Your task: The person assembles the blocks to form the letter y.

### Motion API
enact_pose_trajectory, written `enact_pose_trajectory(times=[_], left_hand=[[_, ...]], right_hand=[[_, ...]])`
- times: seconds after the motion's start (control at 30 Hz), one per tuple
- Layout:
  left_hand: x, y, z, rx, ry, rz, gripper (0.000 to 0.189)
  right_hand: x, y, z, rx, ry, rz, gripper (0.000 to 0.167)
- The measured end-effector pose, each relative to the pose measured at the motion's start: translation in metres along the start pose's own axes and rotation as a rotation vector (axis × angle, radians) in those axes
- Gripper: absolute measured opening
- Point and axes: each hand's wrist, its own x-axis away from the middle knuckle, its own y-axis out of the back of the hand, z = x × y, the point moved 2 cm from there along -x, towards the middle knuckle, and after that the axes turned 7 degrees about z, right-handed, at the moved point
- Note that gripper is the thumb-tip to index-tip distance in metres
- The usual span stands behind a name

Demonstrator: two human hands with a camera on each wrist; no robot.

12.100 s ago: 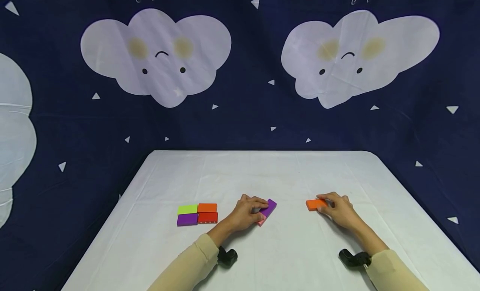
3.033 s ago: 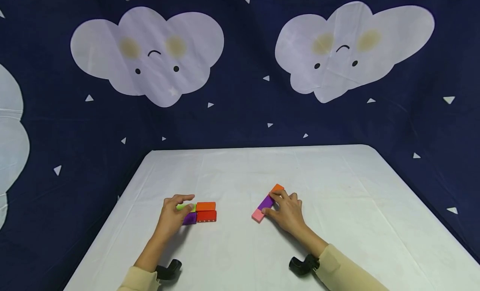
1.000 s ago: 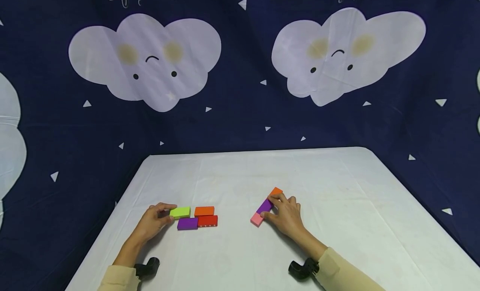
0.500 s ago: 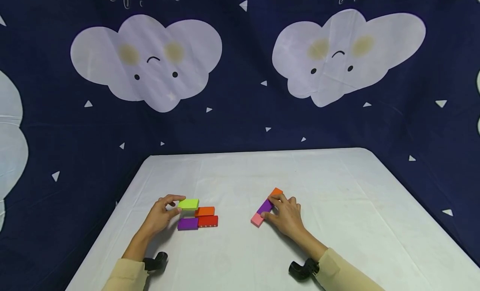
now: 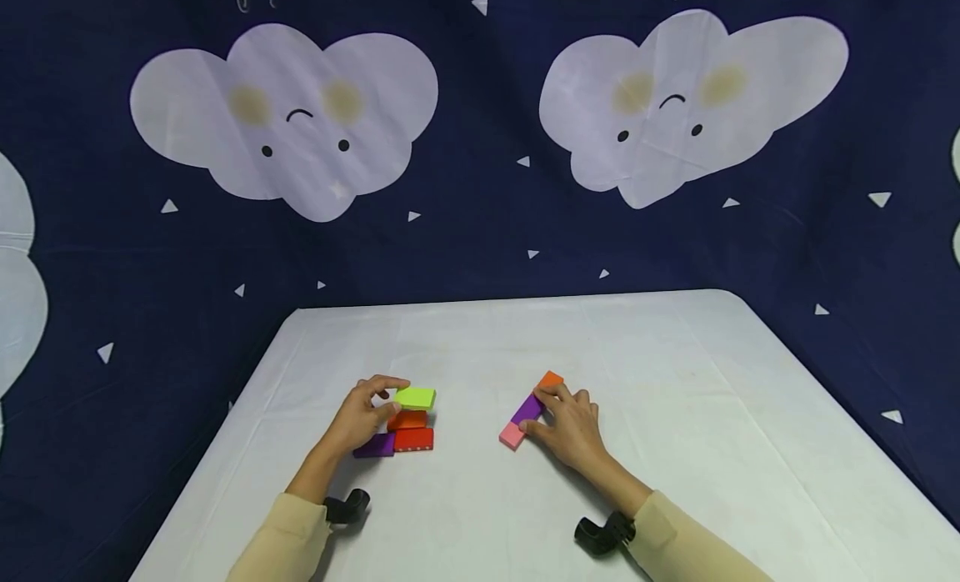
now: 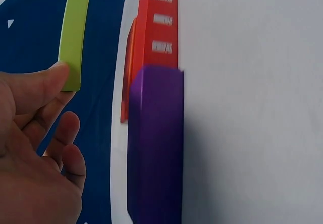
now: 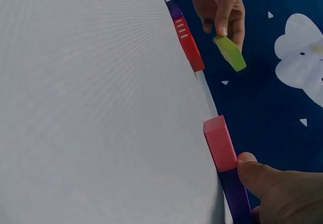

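My left hand (image 5: pixel 362 413) pinches a lime-green block (image 5: pixel 417 398) by its left end, thumb at the near side and a finger at the far side. In the left wrist view the green block (image 6: pixel 74 42) hangs above the table. Below it lie an orange block (image 5: pixel 407 420), a red block (image 5: pixel 414 439) with white marks, and a purple block (image 5: pixel 373 446), partly behind the hand. My right hand (image 5: pixel 573 423) grips a slanted row of a pink block (image 5: pixel 512 435), a purple block (image 5: pixel 527 409) and an orange block (image 5: pixel 551 378), its thumb near the pink-purple joint.
Both rows are on a white-covered table (image 5: pixel 637 348). Black wrist cameras stick out beside the sleeves. A dark blue cloth (image 5: pixel 487 232) with clouds and triangles hangs behind the table's far edge.
Since earlier, the orange block has joined the pink-purple row. My left hand took the green block from the left group, lifted it and carried it right; my right hand stays on its row.
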Motion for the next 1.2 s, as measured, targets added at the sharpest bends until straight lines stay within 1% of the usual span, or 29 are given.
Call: enact_pose_trajectory(times=[0.27, 0.4, 0.5, 0.6, 0.8, 1.0, 1.1, 1.2], left_hand=[[-0.011, -0.015, -0.005, 0.055, -0.020, 0.046, 0.034], [-0.017, -0.024, -0.009, 0.061, -0.007, 0.072, 0.034], [-0.020, -0.030, -0.012, 0.053, 0.013, 0.087, 0.034], [-0.023, -0.036, -0.014, 0.045, 0.020, 0.101, 0.034], [-0.029, -0.047, -0.018, 0.029, -0.002, 0.129, 0.033], [-0.029, -0.054, -0.020, 0.002, -0.003, 0.171, 0.032], [-0.030, -0.057, -0.023, -0.016, -0.020, 0.196, 0.031], [-0.029, -0.061, -0.026, -0.026, -0.051, 0.219, 0.031]], right_hand=[[-0.001, 0.000, 0.000, -0.016, 0.008, -0.002, 0.060], [-0.001, 0.000, 0.000, -0.007, 0.005, 0.002, 0.060], [-0.001, -0.001, 0.000, -0.001, 0.002, 0.002, 0.060], [0.000, -0.001, 0.000, 0.000, 0.001, -0.002, 0.060], [-0.001, 0.000, 0.000, 0.003, -0.006, 0.002, 0.060], [0.000, -0.001, 0.001, 0.012, -0.015, 0.010, 0.060], [0.000, -0.001, 0.002, 0.010, -0.017, 0.009, 0.060], [0.000, -0.001, 0.002, 0.008, -0.017, 0.008, 0.060]])
